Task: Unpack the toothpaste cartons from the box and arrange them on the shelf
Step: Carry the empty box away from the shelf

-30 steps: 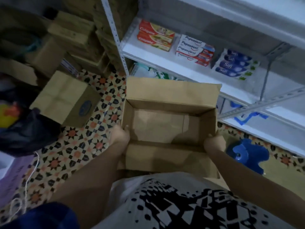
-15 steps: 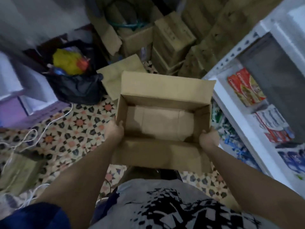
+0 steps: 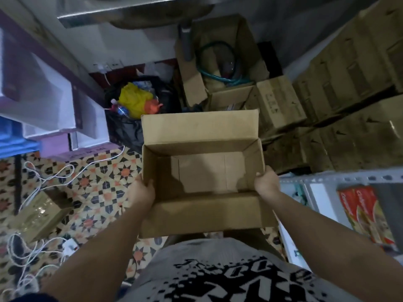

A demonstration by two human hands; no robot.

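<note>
Cardboard box (image 3: 202, 171) looks empty, held in the air, left hand (image 3: 141, 192) and right hand (image 3: 266, 185) gripping its side walls. Red toothpaste cartons (image 3: 366, 212) on shelf (image 3: 314, 192). Unpacking looks done.

On the red cartons (image 3: 366, 214) at the right, on the shelf (image 3: 316, 192), white letters read "Colgate", though blurred and partly cut. The shirt (image 3: 229, 277) has black print, too broken to read. The stacked boxes (image 3: 279, 101) carry small marks, not readable.
</note>
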